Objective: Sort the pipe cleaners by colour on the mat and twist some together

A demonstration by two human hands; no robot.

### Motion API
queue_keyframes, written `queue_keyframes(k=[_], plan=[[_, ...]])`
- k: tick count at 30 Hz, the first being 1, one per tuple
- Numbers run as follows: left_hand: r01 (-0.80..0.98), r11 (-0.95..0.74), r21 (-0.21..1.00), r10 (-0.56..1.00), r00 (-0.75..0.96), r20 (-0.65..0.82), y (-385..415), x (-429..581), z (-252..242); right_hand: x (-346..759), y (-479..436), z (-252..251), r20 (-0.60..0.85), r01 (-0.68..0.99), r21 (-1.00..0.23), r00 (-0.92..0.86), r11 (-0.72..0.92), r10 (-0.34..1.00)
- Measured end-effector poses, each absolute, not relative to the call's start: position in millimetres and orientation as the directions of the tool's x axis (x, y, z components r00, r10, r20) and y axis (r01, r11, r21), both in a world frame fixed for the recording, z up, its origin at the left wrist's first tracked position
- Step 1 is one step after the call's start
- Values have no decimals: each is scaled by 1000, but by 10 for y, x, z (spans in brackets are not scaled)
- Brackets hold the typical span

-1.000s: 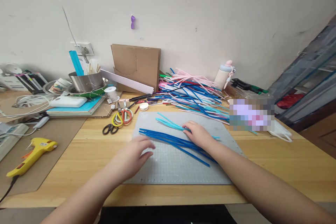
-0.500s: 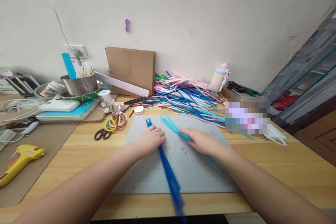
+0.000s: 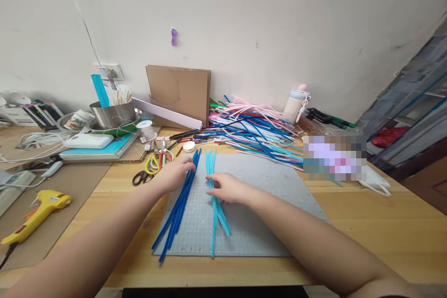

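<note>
On the grey cutting mat [image 3: 260,223] lie two bundles of pipe cleaners. The dark blue pipe cleaners [image 3: 179,209] slant across its left side, their lower ends reaching over the front edge. My left hand [image 3: 178,172] curls its fingers over their upper part, partly hiding them. Beside them, the light blue pipe cleaners [image 3: 214,209] run nearly straight toward me, fanning out at the lower end. Across their middle reaches my right hand [image 3: 228,187], thumb and forefinger apart, with strands showing between; its other fingers are mostly hidden.
A large heap of coloured pipe cleaners [image 3: 251,123] lies behind the mat, near a bottle [image 3: 295,106]. Scissors [image 3: 153,164] and a white spool [image 3: 145,129] are at the mat's left. Farther left rests a yellow glue gun [image 3: 44,207]. Cardboard [image 3: 178,93] leans against the wall.
The dark blue bundle has swung leftward and down onto the mat with my left hand. My right hand has moved left, bringing the light blue bundle beside it and straighter.
</note>
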State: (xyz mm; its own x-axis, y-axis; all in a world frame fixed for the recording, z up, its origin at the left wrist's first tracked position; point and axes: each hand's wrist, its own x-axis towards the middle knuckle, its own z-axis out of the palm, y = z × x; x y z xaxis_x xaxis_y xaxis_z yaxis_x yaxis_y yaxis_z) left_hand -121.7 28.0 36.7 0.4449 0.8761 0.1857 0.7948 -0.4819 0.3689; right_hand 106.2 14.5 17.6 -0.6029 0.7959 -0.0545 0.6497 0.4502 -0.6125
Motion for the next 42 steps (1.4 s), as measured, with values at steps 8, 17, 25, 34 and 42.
queue_keyframes(k=[8, 17, 25, 34, 42], plan=[[908, -218, 359, 940, 96, 328, 945, -1245, 184, 1205, 191, 60, 82, 607, -688, -479, 397, 874], [985, -88, 147, 969, 50, 241, 1364, -1447, 207, 1172, 272, 13, 112, 559, -740, -447, 375, 888], [972, -224, 69, 946, 199, 256, 1636, -761, 179, 1142, 406, -35, 101, 511, -803, -391, 307, 915], [983, -185, 19, 971, 180, 156, 1983, -493, 172, 1171, 414, 4, 101, 487, -820, -394, 301, 914], [990, -87, 113, 994, 78, 80, 1973, -1004, 454, 1141, 428, -30, 117, 496, -813, -372, 304, 921]])
